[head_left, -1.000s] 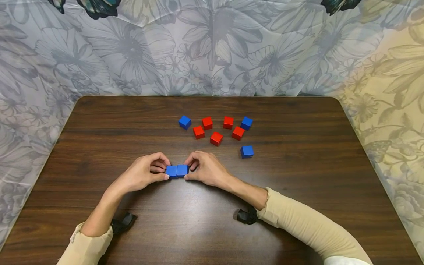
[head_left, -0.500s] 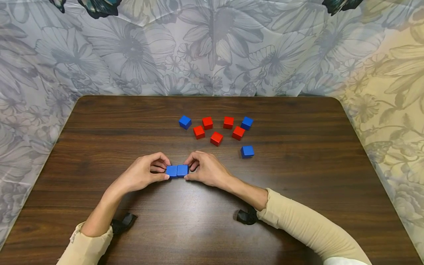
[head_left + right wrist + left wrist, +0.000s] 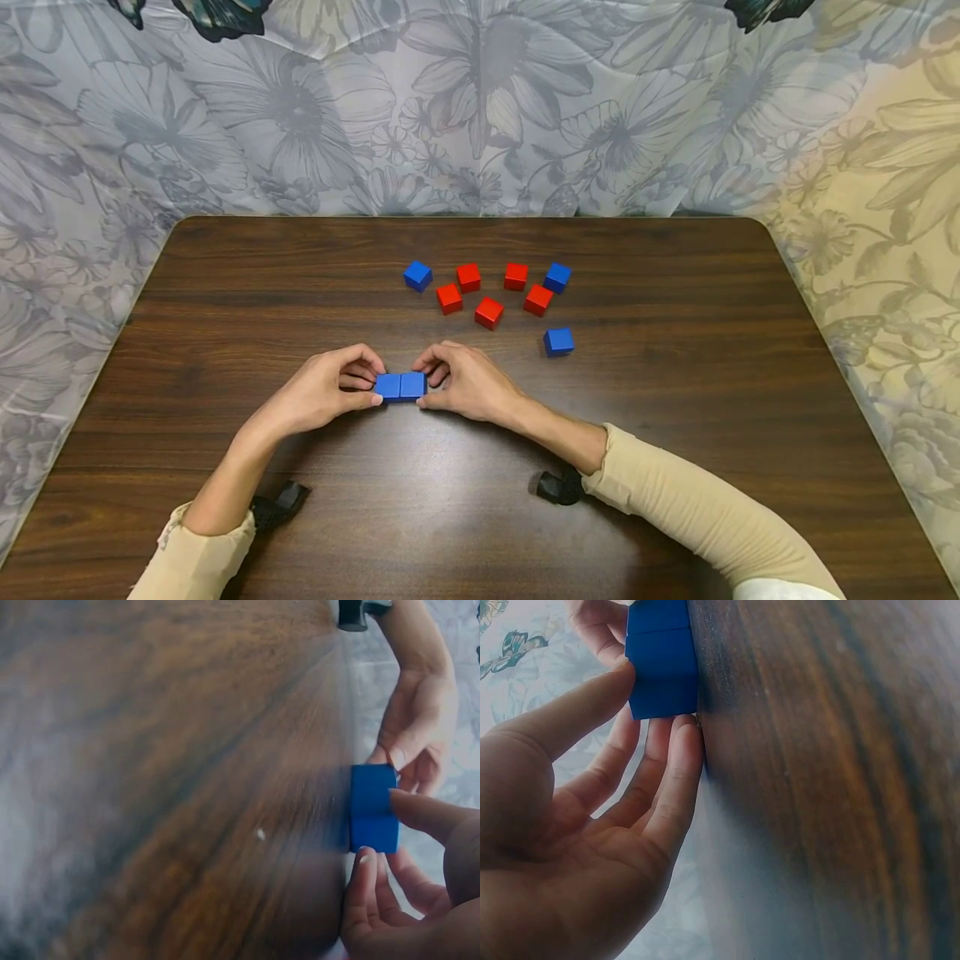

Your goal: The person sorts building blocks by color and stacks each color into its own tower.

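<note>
Two blue cubes sit side by side on the table in the head view, faces together in a short row. My left hand [image 3: 333,387] holds the left cube [image 3: 387,387] by its outer end, thumb at the near side and fingertips at the far side. At the other end, my right hand [image 3: 471,385] pinches the right cube [image 3: 412,386] between thumb and fingers. The left wrist view shows the left thumb against the nearer blue cube [image 3: 664,675]. In the right wrist view, the right thumb and fingertips are at the lower blue cube [image 3: 374,834].
Behind the hands lie several loose red cubes, one nearest the middle [image 3: 489,313]. Blue cubes lie around them: one at back left [image 3: 417,276], one at back right [image 3: 557,277], one nearer on the right [image 3: 558,342]. Beyond the brown table [image 3: 675,375] hangs a floral cloth [image 3: 480,108].
</note>
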Demonstrator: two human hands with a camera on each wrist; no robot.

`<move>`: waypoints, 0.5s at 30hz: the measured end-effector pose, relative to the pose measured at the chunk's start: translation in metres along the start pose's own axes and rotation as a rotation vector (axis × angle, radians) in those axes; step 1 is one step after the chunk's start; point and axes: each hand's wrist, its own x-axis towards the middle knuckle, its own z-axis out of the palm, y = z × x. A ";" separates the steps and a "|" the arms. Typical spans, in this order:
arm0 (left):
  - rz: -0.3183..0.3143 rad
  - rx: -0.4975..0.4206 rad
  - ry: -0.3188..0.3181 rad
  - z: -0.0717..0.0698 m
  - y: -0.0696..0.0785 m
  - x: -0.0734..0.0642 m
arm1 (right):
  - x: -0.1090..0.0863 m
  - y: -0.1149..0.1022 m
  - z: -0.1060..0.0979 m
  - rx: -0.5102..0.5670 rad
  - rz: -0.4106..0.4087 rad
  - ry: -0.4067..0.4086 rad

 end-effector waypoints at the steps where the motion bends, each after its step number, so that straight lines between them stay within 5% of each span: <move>1: 0.001 -0.001 -0.001 0.000 0.000 0.000 | 0.000 0.000 -0.001 0.009 0.000 -0.002; 15: -0.003 0.023 -0.002 0.000 0.001 0.000 | -0.006 -0.004 -0.029 0.079 -0.017 0.083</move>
